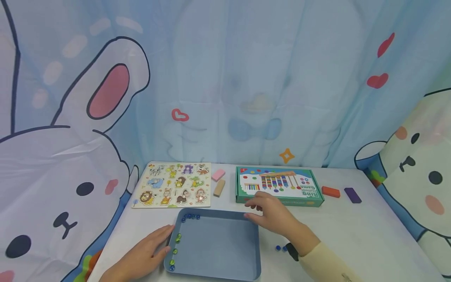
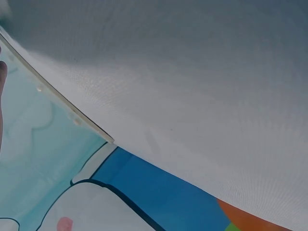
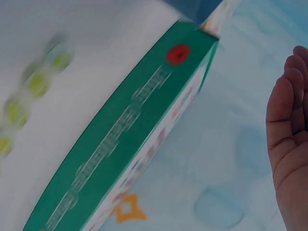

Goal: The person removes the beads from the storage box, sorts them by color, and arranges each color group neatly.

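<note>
I rested my left hand (image 1: 146, 254), fingers flat, against the blue tray (image 1: 218, 250); my right hand (image 1: 271, 215), fingers relaxed, touched its far corner

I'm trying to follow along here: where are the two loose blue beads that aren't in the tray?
In the head view, the two blue beads lie on the white table, just right of the blue tray and beside the right hand's wrist.

Green game box (image 3: 125, 144) on edge, blurred green beads (image 3: 29, 91) beside, open right hand (image 3: 291, 144) near.
</note>
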The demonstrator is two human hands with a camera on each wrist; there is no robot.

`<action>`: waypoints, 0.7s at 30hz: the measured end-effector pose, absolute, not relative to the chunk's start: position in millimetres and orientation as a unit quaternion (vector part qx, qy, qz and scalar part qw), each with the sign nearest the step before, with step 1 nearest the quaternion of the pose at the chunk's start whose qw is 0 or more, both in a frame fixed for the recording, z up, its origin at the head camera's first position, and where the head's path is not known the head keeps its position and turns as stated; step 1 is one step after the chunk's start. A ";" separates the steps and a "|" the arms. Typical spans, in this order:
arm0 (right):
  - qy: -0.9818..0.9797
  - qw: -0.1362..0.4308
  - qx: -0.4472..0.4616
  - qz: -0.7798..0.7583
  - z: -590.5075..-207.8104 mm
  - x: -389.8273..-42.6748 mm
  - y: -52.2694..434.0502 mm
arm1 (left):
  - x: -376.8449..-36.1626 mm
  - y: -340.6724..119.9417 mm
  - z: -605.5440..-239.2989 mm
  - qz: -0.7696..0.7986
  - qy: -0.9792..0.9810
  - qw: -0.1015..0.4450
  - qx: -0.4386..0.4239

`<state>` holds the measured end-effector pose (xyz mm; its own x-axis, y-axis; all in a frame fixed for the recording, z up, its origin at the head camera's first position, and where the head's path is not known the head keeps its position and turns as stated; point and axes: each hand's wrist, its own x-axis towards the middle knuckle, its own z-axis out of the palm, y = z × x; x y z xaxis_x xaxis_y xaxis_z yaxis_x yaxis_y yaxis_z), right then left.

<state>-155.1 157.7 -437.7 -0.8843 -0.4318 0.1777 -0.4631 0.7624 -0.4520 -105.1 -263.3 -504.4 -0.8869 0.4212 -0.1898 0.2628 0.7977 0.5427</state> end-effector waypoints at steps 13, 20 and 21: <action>-0.920 -0.016 0.309 0.239 -449.4 -180.8 55.2 | -102.6 -263.5 -504.1 0.264 0.935 0.141 0.189; -0.915 -0.024 0.325 0.237 -467.9 -186.3 17.2 | -103.5 -263.5 -503.3 0.272 0.933 0.145 0.188; -0.916 -0.024 0.324 0.236 -470.4 -186.5 13.1 | -103.8 -263.5 -504.2 0.271 0.933 0.144 0.187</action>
<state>-186.5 13.1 -470.4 -0.7892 -0.6045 0.1082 -0.5816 0.6793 -0.4476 -103.8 -263.5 -504.2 -0.8882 0.4276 -0.1681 0.2712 0.7831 0.5596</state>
